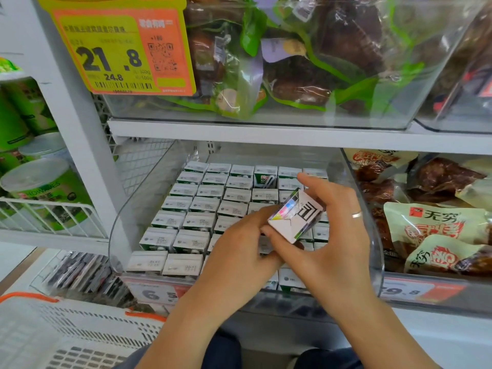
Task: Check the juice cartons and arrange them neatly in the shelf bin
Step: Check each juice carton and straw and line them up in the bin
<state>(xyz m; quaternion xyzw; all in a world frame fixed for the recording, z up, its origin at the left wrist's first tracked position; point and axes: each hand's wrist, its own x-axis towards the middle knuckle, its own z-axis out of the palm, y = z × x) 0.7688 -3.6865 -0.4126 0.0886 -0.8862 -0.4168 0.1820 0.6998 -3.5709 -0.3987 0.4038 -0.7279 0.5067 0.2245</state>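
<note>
Down at the lower left, your white basket [66,334] with its orange rim is cut off by the frame edge, and the dark packets behind it are too blurred to read. Above it, green tubs [40,182] stand behind a wire rail, partly hidden by the shelf post.

At the middle, the clear bin [125,222] holds juice cartons [191,209] standing upright in tidy rows, white tops toward you; the print on them is too small to make out. One carton [265,177] in the back rows stands higher than its neighbours and shows a green face. Your forearms cover the near right rows and part of the price label [157,291] at the bin's front.

Your left hand [237,251] has its fingers curled round the lower side of the held carton [295,217], and your right hand [330,233] pinches it from the right, a ring on one finger. You hold it above the rows, tilted, its folded end facing you and its long axis pointing away and down, so its faces are hidden.

Rightward, snack bags [436,225] fill the next bin, cut off at the edge.
</note>
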